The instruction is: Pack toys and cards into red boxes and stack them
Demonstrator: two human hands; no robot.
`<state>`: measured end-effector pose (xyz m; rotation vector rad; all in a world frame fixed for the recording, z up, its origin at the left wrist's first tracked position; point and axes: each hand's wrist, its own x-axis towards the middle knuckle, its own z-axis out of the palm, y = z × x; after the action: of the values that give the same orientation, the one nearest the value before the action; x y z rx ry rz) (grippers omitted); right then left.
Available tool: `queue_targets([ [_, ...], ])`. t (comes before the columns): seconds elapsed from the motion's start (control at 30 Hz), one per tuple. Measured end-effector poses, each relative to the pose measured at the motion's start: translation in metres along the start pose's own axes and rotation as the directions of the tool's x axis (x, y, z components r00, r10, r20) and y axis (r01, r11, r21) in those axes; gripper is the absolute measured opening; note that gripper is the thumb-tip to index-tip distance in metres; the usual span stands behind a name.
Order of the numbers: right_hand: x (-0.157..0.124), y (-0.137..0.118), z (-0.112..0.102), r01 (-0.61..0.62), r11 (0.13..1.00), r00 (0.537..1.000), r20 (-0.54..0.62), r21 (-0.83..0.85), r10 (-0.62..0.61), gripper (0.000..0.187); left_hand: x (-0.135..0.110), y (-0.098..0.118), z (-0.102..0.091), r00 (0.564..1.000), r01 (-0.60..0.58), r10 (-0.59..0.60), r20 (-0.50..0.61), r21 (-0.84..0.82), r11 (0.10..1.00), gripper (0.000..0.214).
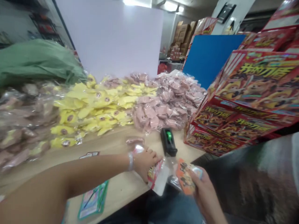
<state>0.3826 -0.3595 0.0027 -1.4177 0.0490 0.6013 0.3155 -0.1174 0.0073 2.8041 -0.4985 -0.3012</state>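
Pressing a clear plastic packet [157, 178] onto the wooden table [112, 146] with the left hand [146, 163], fingers together, any clamp unclear, and pinching an orange printed card [185, 177] in the right hand [203, 193] just off the table's edge. Lying heaped beyond, untouched, many yellow bagged items [93, 105] and pink bagged items [163, 105], beside stacked red printed boxes [245, 102].

Worktop [112, 147] across scene: three bagged heaps side by side along far part: left heap [25, 124], middle heap [93, 107], right heap [163, 105]. Sack [37, 62] behind left heap; upright board [109, 37] behind middle heap. Tape dispenser [168, 141] on worktop, just before right heap. Stacked cartons [243, 102] right of worktop. Flat packet [93, 199] on near part of worktop, below left forearm. Left hand [144, 163] on near packet [154, 175], near dispenser; right hand [203, 193] holding small packet [185, 177] past near edge of worktop.
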Motion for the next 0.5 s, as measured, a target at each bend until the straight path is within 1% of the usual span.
queue_targets([
  [0.07, 0.004, 0.009, 0.001, 0.097, 0.981, 0.989, -0.095, -0.171, -0.115, 0.033, -0.008, 0.004, -0.007, 0.991, 0.089, -0.092, -0.095, -0.034, 0.995, 0.107],
  [0.1, 0.006, 0.012, 0.001, 0.136, 0.95, 0.974, -0.138, -0.28, -0.18, 0.033, -0.014, 0.008, -0.013, 0.981, 0.135, -0.14, -0.134, -0.047, 0.99, 0.106],
  [0.13, 0.008, 0.014, 0.002, 0.164, 0.91, 0.96, -0.15, -0.381, -0.236, 0.032, -0.02, 0.013, -0.018, 0.97, 0.175, -0.182, -0.163, -0.051, 0.983, 0.105],
  [0.17, 0.01, 0.014, 0.003, 0.193, 0.871, 0.954, -0.12, -0.452, -0.274, 0.032, -0.025, 0.019, -0.022, 0.961, 0.207, -0.212, -0.179, -0.046, 0.977, 0.104],
  [0.23, 0.013, 0.011, 0.009, 0.263, 0.813, 0.957, 0.031, -0.519, -0.29, 0.03, -0.027, 0.032, -0.025, 0.956, 0.23, -0.23, -0.184, -0.025, 0.973, 0.103],
  [0.3, 0.015, 0.007, 0.021, 0.33, 0.771, 0.943, 0.157, -0.544, -0.293, 0.028, -0.022, 0.047, -0.023, 0.959, 0.217, -0.213, -0.185, -0.001, 0.976, 0.104],
  [0.33, 0.016, 0.004, 0.028, 0.359, 0.755, 0.933, 0.183, -0.548, -0.311, 0.028, -0.019, 0.053, -0.022, 0.958, 0.219, -0.212, -0.193, 0.011, 0.976, 0.104],
  [0.37, 0.016, 0.002, 0.035, 0.372, 0.756, 0.928, 0.186, -0.539, -0.324, 0.029, -0.016, 0.059, -0.02, 0.953, 0.232, -0.224, -0.205, 0.016, 0.973, 0.104],
  [0.4, 0.016, 0.0, 0.04, 0.365, 0.782, 0.931, 0.174, -0.504, -0.322, 0.033, -0.014, 0.064, -0.018, 0.942, 0.261, -0.251, -0.224, 0.012, 0.965, 0.103],
  [0.43, 0.015, -0.003, 0.044, 0.346, 0.829, 0.938, 0.162, -0.439, -0.306, 0.038, -0.014, 0.068, -0.018, 0.925, 0.299, -0.291, -0.246, -0.004, 0.954, 0.101],
  [0.5, 0.01, -0.01, 0.048, 0.296, 0.908, 0.952, 0.171, -0.298, -0.254, 0.044, -0.017, 0.074, -0.019, 0.878, 0.377, -0.38, -0.292, -0.069, 0.924, 0.097],
])
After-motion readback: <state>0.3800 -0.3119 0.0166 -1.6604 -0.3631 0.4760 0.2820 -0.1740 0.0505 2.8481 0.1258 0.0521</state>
